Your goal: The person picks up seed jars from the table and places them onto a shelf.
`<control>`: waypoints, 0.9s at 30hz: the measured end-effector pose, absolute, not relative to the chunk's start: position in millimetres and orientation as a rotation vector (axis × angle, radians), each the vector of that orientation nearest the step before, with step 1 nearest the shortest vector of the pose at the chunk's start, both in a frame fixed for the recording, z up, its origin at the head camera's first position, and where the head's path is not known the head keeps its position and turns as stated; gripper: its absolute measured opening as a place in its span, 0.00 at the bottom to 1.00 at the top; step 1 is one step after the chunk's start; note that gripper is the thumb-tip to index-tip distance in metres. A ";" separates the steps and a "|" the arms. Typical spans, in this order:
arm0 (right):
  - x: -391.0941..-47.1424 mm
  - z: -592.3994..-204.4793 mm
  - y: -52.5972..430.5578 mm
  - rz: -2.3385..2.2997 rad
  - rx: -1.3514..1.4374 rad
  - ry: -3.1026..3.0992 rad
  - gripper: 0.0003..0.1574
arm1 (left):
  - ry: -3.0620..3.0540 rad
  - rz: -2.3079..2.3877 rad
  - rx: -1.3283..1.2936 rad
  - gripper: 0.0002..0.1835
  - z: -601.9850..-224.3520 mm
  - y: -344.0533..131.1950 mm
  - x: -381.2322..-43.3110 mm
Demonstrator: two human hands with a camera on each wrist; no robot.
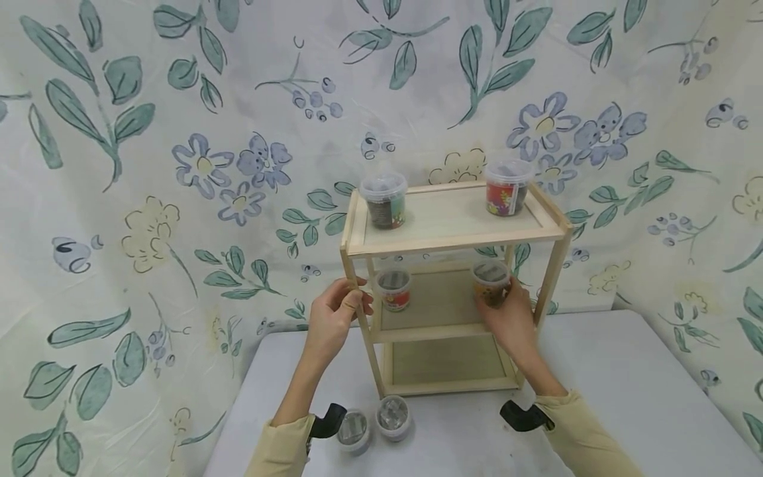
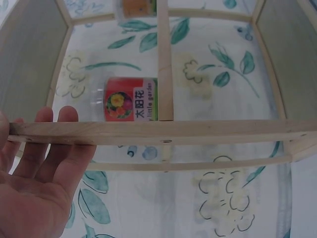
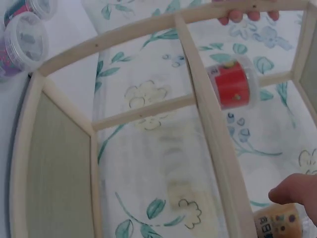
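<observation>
A three-tier wooden shelf (image 1: 456, 245) stands on the table. My left hand (image 1: 332, 315) grips its left front post (image 2: 119, 131), fingers wrapped behind the wood in the left wrist view. My right hand (image 1: 514, 324) holds a small plastic tub with an orange label (image 3: 280, 223) at the right end of the middle tier; the thumb shows beside it in the right wrist view, while most fingers are hidden there. At the left of the same tier sits a red-labelled tub (image 2: 131, 99), close to my left hand but apart from it.
On the top tier stand a green-and-dark tub (image 1: 386, 202) at left and a red-labelled tub (image 1: 507, 189) at right. Two lidded tubs (image 1: 393, 417) (image 1: 353, 429) are on the white table (image 1: 602, 384) before the shelf. Floral cloth (image 1: 238, 99) hangs behind.
</observation>
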State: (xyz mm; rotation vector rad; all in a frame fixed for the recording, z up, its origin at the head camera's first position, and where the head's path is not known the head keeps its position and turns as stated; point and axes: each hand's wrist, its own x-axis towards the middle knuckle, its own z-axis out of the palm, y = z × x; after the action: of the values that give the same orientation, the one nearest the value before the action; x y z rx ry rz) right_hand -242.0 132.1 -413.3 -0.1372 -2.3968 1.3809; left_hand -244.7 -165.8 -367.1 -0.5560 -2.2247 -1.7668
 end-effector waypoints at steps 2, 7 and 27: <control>-237.0 -416.4 129.4 1.387 -0.154 -2.386 0.48 | -2.217 -1.781 -0.559 0.10 -367.1 -165.9 -245.0; -225.4 -422.7 124.7 1.395 -0.187 -2.362 0.52 | -2.197 -1.803 -0.562 0.10 -367.1 -166.5 -246.1; -150.1 -483.0 95.6 1.488 0.090 -2.279 0.51 | -2.217 -1.797 -0.549 0.10 -367.7 -165.0 -246.9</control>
State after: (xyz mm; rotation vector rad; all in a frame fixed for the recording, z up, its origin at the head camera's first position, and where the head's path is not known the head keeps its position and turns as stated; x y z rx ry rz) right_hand -150.1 95.6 -483.0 0.0903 -2.2786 1.4884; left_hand -246.9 -165.0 -367.7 -0.5487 -2.2171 -1.7972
